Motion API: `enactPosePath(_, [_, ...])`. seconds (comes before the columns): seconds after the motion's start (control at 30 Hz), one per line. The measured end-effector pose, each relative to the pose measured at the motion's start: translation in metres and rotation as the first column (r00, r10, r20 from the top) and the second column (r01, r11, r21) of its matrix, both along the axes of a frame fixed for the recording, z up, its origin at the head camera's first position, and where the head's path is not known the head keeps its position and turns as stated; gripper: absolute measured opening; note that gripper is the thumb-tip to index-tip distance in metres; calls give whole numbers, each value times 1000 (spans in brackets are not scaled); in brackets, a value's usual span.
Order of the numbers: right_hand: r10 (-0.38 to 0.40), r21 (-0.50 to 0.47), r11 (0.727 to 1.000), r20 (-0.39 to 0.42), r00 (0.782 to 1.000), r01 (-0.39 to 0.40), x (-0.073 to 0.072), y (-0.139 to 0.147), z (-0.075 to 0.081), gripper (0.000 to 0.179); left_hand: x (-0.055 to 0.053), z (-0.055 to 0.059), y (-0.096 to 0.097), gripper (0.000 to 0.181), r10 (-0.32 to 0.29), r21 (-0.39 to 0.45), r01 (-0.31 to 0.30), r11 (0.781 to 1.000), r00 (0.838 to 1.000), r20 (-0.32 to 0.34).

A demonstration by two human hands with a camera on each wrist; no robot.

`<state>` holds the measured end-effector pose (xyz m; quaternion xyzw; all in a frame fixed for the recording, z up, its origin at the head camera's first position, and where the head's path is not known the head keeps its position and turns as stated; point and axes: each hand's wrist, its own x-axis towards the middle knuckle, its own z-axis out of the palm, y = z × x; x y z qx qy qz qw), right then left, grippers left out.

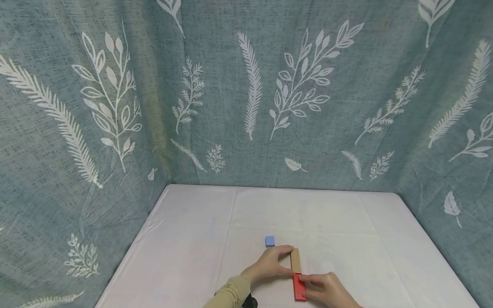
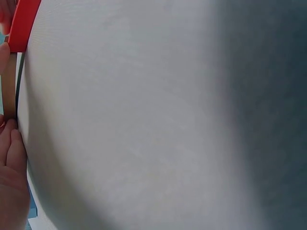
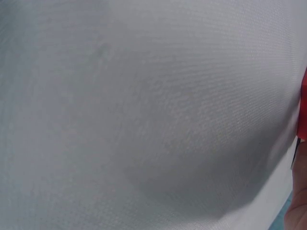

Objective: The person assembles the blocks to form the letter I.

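A plain wooden block (image 1: 295, 261) lies on the white table, end to end with a red block (image 1: 299, 287) nearer the person. My left hand (image 1: 269, 264) holds the wooden block lengthwise, fingers at its far end and thumb by the joint with the red one. In the left wrist view the wooden block (image 2: 9, 86) shows between the thumb and fingers. On the red block, my right hand (image 1: 327, 288) grips from the right side. Only a sliver of the red block (image 3: 303, 112) appears in the right wrist view, beside part of the right hand (image 3: 298, 191).
A small blue block (image 1: 270, 241) sits just beyond the left hand. The white cloth-covered table (image 1: 185, 239) is bordered by green-blue leaf-patterned curtains (image 1: 215, 98) at the back and sides. A black object (image 1: 250, 301) shows by the left wrist.
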<state>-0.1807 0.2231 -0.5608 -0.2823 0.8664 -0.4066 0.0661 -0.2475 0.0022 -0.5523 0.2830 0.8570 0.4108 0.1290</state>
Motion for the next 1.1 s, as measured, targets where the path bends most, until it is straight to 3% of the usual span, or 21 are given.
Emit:
enactPosePath(0.27, [-4,-14,1000,52,999,4,0,-1,0,41,-1,-3,0,68,4,10,-4,1000,1000,8])
enactPosePath(0.5, [7,-18,1000,12,1000,-7,1,0,-2,40,-1,-4,0,68,9,22,-10,1000,1000,19])
enactPosePath(0.87, [7,-17,1000,21,1000,-7,1,1,-1,39,-1,-6,-1,68,1,25,-1,1000,1000,-5])
enactPosePath(1.1, [10,-14,1000,11,1000,-10,1,1,0,39,-1,-5,-1,68,3,38,-3,999,1000,14])
